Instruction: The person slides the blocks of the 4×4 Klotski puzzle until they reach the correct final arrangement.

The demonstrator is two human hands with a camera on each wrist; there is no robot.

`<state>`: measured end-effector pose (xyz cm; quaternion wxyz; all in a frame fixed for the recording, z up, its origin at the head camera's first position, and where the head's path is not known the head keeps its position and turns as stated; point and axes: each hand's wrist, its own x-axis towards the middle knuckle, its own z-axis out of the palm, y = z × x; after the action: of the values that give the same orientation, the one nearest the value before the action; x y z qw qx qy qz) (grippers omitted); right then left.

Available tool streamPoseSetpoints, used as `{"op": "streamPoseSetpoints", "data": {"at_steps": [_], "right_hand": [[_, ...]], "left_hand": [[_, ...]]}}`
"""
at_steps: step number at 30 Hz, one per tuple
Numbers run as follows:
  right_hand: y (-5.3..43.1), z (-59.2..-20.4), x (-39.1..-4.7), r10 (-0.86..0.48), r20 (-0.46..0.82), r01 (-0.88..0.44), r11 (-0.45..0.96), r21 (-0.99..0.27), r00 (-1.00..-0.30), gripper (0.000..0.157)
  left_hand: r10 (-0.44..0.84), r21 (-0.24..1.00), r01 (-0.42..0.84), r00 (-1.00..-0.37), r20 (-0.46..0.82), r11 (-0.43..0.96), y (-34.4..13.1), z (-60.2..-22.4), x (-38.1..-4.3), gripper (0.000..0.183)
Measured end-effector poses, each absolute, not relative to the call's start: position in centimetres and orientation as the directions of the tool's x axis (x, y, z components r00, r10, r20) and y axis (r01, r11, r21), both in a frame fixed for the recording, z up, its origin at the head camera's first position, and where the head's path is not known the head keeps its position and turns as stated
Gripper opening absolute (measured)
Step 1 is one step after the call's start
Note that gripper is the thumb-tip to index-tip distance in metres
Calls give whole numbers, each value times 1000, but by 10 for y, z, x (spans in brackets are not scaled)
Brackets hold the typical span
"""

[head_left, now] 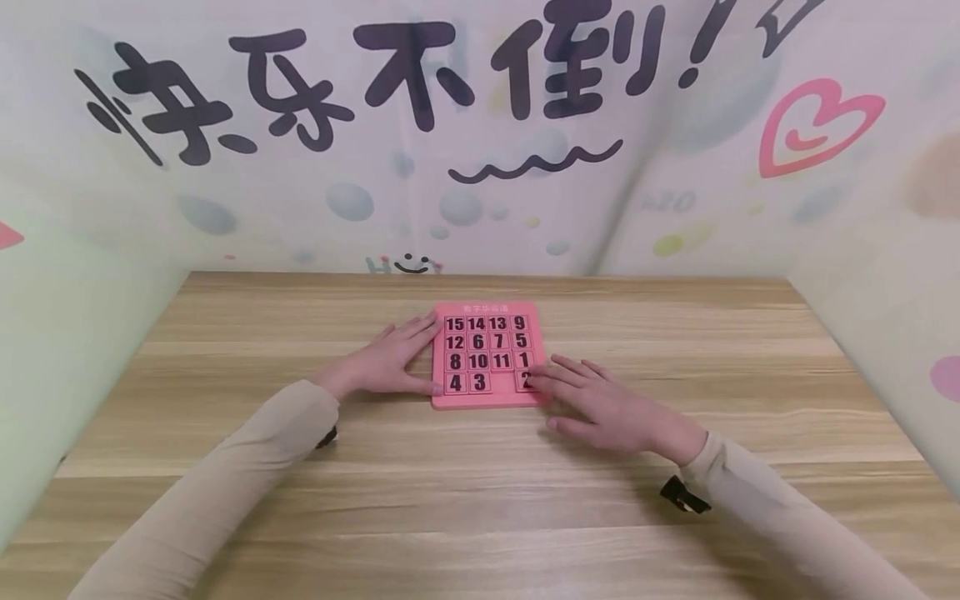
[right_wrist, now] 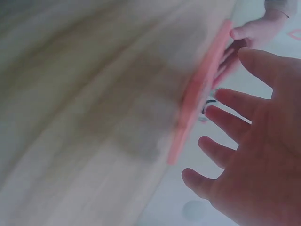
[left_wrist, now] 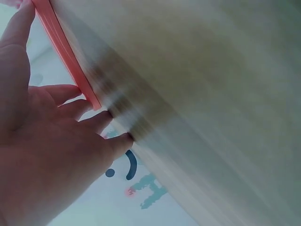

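A pink number sliding puzzle (head_left: 487,402) lies flat on the wooden table, its rows reading 15 14 13 9, 12 6 7 5, 8 10 11 1 and 4 3, a gap, then 2. My left hand (head_left: 386,360) steadies its left side, thumb at the lower corner and fingers along the upper edge. The left wrist view shows those fingertips against the pink edge (left_wrist: 70,61). Over the lower right corner reaches my right hand (head_left: 607,408), its fingertips overlapping the 2 tile (head_left: 524,381). In the right wrist view its fingers are spread and extended.
The wooden table (head_left: 450,517) extends around the puzzle on every side. Behind it stands a white backdrop (head_left: 300,200) with large black characters, bubbles and a pink heart. A black strap (head_left: 684,496) hangs under the right wrist.
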<state>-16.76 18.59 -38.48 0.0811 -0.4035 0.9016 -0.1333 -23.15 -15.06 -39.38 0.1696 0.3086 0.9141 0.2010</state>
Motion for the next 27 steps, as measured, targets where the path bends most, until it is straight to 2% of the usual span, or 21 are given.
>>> {"op": "streamPoseSetpoints", "data": {"at_steps": [4,16,22,27], "right_hand": [[182,-381,-168,-750,-3,-706,624,-334,-662,59],[158,-376,-169,-797,-52,-738,581,-343,-602,58],[150,-381,-168,-796,-98,-753,599,-275,-597,61],[144,-383,-169,-816,-85,-787,574,-227,-571,59]], "left_hand": [[629,462,497,-754,-189,734,-150,-394,-232,105],[640,419,530,-747,-181,737,-151,-394,-230,100],[648,407,544,-740,-182,734,-151,-396,-230,99],[647,397,546,-739,-187,738,-151,-396,-230,99]]}}
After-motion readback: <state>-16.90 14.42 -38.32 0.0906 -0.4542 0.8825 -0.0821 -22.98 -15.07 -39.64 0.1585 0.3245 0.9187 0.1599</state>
